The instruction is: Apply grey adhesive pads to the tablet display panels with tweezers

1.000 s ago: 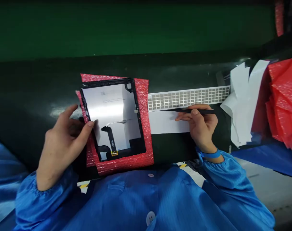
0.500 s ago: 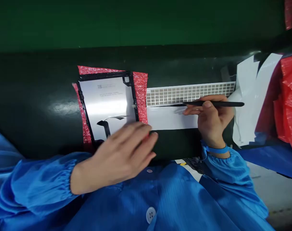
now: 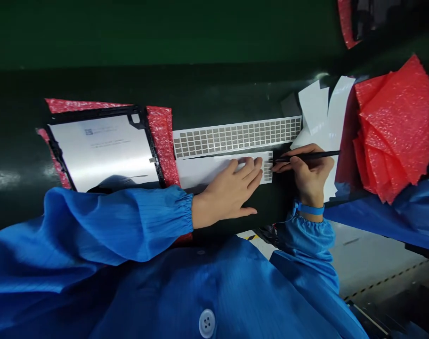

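Note:
My left hand (image 3: 233, 190) lies on a white strip (image 3: 198, 172), fingers spread and pressing it to the table. Small grey squares show at the strip's right end, beyond my fingertips. In my right hand (image 3: 311, 174) is a slim black pair of tweezers (image 3: 325, 154), pinched like a pen, with its tip near that right end; whether the tip touches it I cannot tell. Just above lies a sheet of small grey stickers (image 3: 235, 137) in a grid. To the left, a silvery panel with a black frame (image 3: 104, 148) rests on pink bubble wrap (image 3: 161, 134); my left sleeve covers its lower part.
White paper pieces (image 3: 313, 106) lie right of the sticker sheet. Beyond them is a heap of red bubble-wrap sheets (image 3: 394, 132). Another dark item on red wrap (image 3: 346, 28) sits at the far right back. A blue band (image 3: 311, 209) circles my right wrist.
My left hand has moved right from beside the panel onto the white strip. My right hand still holds the tweezers, now at the strip's right end. The view has shifted right.

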`<state>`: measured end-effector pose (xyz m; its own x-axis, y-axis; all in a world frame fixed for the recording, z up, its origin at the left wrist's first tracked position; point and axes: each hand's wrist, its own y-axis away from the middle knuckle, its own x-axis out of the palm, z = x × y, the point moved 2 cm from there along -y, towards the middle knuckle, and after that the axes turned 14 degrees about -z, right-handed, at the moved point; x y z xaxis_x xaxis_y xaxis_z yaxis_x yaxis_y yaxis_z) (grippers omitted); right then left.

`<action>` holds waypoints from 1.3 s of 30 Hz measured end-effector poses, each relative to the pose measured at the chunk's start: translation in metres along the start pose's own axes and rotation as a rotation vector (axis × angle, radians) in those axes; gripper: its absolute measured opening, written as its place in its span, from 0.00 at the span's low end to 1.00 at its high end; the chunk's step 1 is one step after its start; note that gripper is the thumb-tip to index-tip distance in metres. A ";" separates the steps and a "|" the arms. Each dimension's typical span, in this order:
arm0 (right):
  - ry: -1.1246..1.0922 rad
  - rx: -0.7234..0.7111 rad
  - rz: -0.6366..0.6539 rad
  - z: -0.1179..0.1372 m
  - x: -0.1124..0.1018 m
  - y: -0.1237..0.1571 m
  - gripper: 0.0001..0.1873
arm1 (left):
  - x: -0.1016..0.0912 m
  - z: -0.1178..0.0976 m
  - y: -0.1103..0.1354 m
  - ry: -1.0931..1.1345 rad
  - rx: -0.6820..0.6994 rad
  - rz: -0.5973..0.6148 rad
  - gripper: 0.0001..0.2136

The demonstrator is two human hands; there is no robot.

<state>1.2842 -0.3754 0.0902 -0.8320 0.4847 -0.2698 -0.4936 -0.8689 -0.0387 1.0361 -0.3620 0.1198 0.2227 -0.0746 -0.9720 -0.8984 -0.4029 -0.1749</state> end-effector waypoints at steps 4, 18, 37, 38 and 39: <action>0.000 0.018 0.025 -0.002 -0.001 0.002 0.16 | 0.001 -0.002 0.004 0.014 -0.012 -0.015 0.42; -0.012 -0.008 0.039 -0.003 0.001 0.003 0.15 | -0.001 0.000 0.003 0.025 -0.002 0.019 0.42; -0.038 0.062 0.006 -0.004 -0.004 -0.002 0.16 | 0.002 0.005 -0.003 0.085 -0.010 0.016 0.41; -0.045 0.055 -0.005 -0.002 -0.004 -0.002 0.15 | 0.002 0.005 -0.005 0.098 -0.015 0.018 0.42; -0.052 0.044 -0.016 0.001 -0.004 -0.002 0.14 | 0.002 0.004 -0.005 0.113 -0.028 0.023 0.43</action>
<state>1.2878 -0.3757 0.0926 -0.8354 0.5041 -0.2191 -0.5166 -0.8562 -0.0001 1.0397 -0.3562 0.1185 0.2450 -0.1863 -0.9515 -0.8931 -0.4253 -0.1467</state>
